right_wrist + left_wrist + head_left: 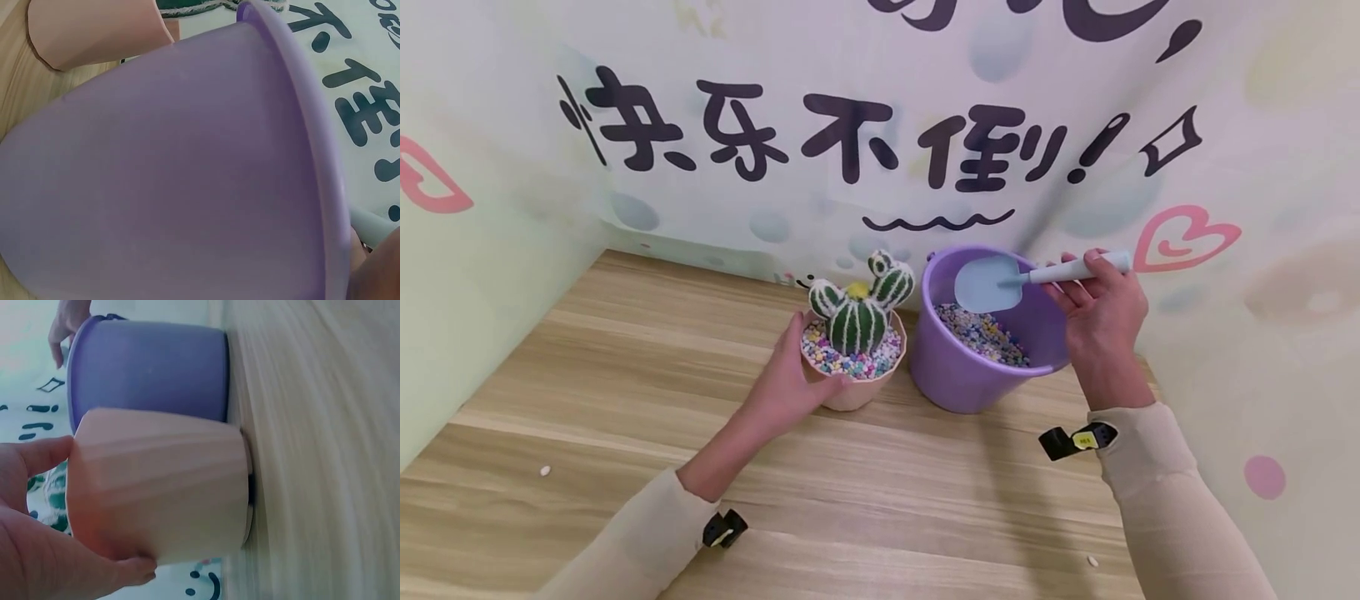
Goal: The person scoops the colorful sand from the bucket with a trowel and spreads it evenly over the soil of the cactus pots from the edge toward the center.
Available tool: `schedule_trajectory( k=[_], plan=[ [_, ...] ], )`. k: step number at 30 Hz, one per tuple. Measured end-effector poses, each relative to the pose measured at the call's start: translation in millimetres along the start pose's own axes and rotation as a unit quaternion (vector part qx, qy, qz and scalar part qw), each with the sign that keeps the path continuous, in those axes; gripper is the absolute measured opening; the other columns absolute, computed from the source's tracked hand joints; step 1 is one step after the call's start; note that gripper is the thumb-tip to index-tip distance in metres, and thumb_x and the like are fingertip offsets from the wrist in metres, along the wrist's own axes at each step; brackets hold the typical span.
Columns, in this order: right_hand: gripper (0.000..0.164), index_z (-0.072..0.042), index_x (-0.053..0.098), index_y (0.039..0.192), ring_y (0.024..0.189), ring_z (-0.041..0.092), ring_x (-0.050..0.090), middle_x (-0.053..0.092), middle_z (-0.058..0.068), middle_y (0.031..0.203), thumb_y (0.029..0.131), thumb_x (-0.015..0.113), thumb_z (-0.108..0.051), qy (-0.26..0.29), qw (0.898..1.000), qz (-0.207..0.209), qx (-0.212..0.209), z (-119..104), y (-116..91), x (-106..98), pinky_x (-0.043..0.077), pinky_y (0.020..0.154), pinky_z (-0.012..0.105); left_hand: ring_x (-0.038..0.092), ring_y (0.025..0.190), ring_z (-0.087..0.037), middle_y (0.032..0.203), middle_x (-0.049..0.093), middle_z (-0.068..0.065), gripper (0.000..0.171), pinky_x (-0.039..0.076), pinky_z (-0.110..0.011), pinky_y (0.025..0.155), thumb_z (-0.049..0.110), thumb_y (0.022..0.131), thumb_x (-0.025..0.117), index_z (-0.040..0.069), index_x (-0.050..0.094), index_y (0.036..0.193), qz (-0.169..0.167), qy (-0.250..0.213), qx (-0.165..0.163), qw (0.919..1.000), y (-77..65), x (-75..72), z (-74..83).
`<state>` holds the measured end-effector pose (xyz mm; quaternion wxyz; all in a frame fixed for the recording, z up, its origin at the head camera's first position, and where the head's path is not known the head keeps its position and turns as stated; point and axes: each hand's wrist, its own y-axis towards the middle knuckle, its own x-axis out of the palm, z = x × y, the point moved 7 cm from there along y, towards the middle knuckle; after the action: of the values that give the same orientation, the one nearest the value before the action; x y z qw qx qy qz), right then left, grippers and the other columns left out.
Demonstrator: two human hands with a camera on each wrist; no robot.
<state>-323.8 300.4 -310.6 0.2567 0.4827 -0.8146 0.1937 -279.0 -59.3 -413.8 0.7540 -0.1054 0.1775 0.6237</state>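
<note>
A plush-looking green cactus (pixel 856 327) with white ridges and a yellow top stands upright in a pale pink faceted pot (pixel 850 395), with colourful pebbles (pixel 827 357) around its base. My left hand (pixel 778 385) grips the pot near its rim, the thumb and fingers on opposite sides in the left wrist view. To the right, my right hand (pixel 1105 317) holds a light blue shovel (pixel 988 285) by its handle, the blade over the purple bucket (pixel 951 379). No pebbles show on the blade. Inside the bucket lie more pebbles (pixel 977 335). The bucket hides most of the right hand in the right wrist view.
Both containers stand on a wood-grain table (pixel 850 508), close to a printed cloth backdrop (pixel 820 50) behind them. One loose white pebble (pixel 545 471) lies at the left and another pebble (pixel 1092 561) near the front right. A side wall (pixel 1262 375) rises at the right.
</note>
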Motion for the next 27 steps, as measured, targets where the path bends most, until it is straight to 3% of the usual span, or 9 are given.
schedule_trajectory(
  k=[3, 8, 16, 20, 27],
  plan=[
    [0.023, -0.006, 0.060, 0.106, 0.094, 0.037, 0.070, 0.072, 0.017, 0.095, 0.086, 0.071, -0.007, -0.004, 1.000, 0.003, -0.001, 1.5, 0.9, -1.2, 0.058, 0.077, 0.047, 0.025, 0.143, -0.037, 0.158, 0.019, -0.017, 0.114, 0.025, -0.054, 0.115, 0.035, 0.075, 0.084, 0.011, 0.006, 0.155, 0.026, 0.028, -0.018, 0.9991, -1.6, 2.3, -0.4],
    [0.024, -0.006, 0.061, 0.106, 0.091, 0.036, 0.071, 0.072, 0.017, 0.094, 0.085, 0.073, -0.007, -0.017, 1.000, 0.007, -0.007, 2.5, 2.4, -1.9, 0.058, 0.077, 0.046, 0.033, 0.138, -0.035, 0.156, 0.023, -0.013, 0.129, 0.035, -0.054, 0.109, 0.048, 0.062, 0.090, 0.017, 0.005, 0.154, 0.081, 0.028, -0.037, 0.9956, -3.1, 10.2, -0.5],
    [0.031, -0.004, 0.060, 0.111, 0.088, 0.031, 0.072, 0.072, 0.015, 0.097, 0.084, 0.075, -0.007, -0.067, 0.998, -0.002, -0.018, 0.2, 4.4, 1.6, 0.057, 0.080, 0.044, 0.033, 0.136, -0.032, 0.153, 0.021, -0.015, 0.128, 0.033, -0.049, 0.112, 0.043, 0.061, 0.091, 0.017, 0.006, 0.153, 0.144, -0.013, -0.047, 0.9884, -3.3, 20.8, -0.1],
    [0.037, -0.004, 0.061, 0.114, 0.088, 0.028, 0.073, 0.072, 0.013, 0.101, 0.082, 0.078, -0.010, -0.107, 0.994, -0.007, -0.026, -1.2, 7.4, 4.4, 0.057, 0.079, 0.042, 0.036, 0.133, -0.033, 0.151, 0.023, -0.015, 0.126, 0.035, -0.050, 0.110, 0.042, 0.061, 0.092, 0.018, 0.008, 0.152, 0.144, -0.014, -0.054, 0.9880, -2.0, 19.7, 0.8],
    [0.042, -0.002, 0.061, 0.115, 0.088, 0.028, 0.072, 0.072, 0.011, 0.098, 0.080, 0.081, -0.012, -0.147, 0.988, -0.018, -0.042, 1.5, 15.0, 5.7, 0.058, 0.077, 0.038, 0.036, 0.134, -0.035, 0.152, 0.022, -0.014, 0.122, 0.038, -0.054, 0.107, 0.042, 0.063, 0.091, 0.021, 0.008, 0.151, 0.105, -0.001, -0.066, 0.9923, 2.3, 16.4, 0.9]
  ],
)
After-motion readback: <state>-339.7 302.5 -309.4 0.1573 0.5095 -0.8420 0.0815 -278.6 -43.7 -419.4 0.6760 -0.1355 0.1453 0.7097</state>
